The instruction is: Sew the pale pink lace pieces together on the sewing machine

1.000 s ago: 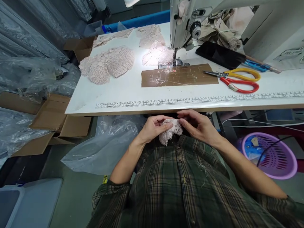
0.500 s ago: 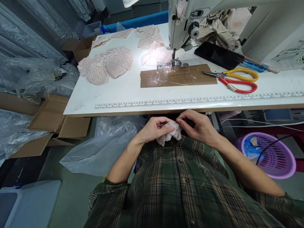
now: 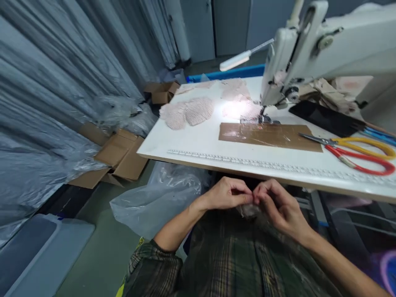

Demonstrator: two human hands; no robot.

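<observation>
Just below the table's front edge, my left hand (image 3: pixel 230 194) pinches a small piece of pale lace (image 3: pixel 248 211), its thumb and forefinger pressed together. My right hand (image 3: pixel 280 206) is closed too, its fingertips meeting the left ones at the lace's upper edge. Most of the lace is hidden behind the fingers, and its lower part hangs down blurred in front of the plaid shirt (image 3: pixel 229 255). On the white table (image 3: pixel 192 142) above lie pale lace pieces (image 3: pixel 199 110), with another lace piece (image 3: pixel 244 109) under the lamp light by the sewing machine's needle.
The sewing machine (image 3: pixel 278 62) stands at the right. Scissors (image 3: pixel 349 148) with yellow and red handles lie beside a brown taped strip (image 3: pixel 266 136) and a black phone (image 3: pixel 328 117). A clear plastic bag (image 3: pixel 154 204) hangs below the table; cardboard boxes (image 3: pixel 119 152) stand left.
The view has swung left and up, so table and hands appear further right and lower. My fingertips have come together at the lace, which shows less than before.
</observation>
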